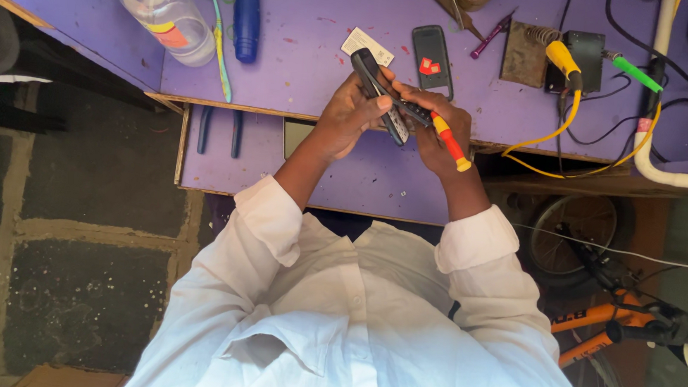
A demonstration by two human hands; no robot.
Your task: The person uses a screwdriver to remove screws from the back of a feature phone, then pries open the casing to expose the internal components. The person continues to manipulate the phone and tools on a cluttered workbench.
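Purple bench [306, 57], paint chipped, seen from straight above; a lower purple shelf [238, 168] sits under its front edge, rough dark floor to the left.

Left hand [349, 118] is wrapped round a dark phone [374, 84], thumb across the top face, fingers clenched underneath. The phone is lifted off the bench and tilted, apparently to put its face toward the tool and steady it against push.

Right hand [440, 135] grips a small screwdriver [450, 141], red handle with a yellow cap, fingers closed on the shaft end. Tip is at the phone's lower part; can't tell if it's seated in a screw. Handle trails back toward the wrist, so the tool runs nearly flat along the phone.

Both hands are close together over the front edge of the bench, right by the body, which probably gives short reach and good control.

Around them:
- second phone [433, 60], face up, just behind the hands, with small red bits on it
- white card [367, 46] beside it
- clear spray bottle [161, 7] and blue bottle [246, 17] far left
- soldering iron [567, 62] with yellow grip and a yellow cable, right, well apart
- pliers [218, 131] with blue grips on the shelf
- orange bicycle [623, 318] on the floor, right
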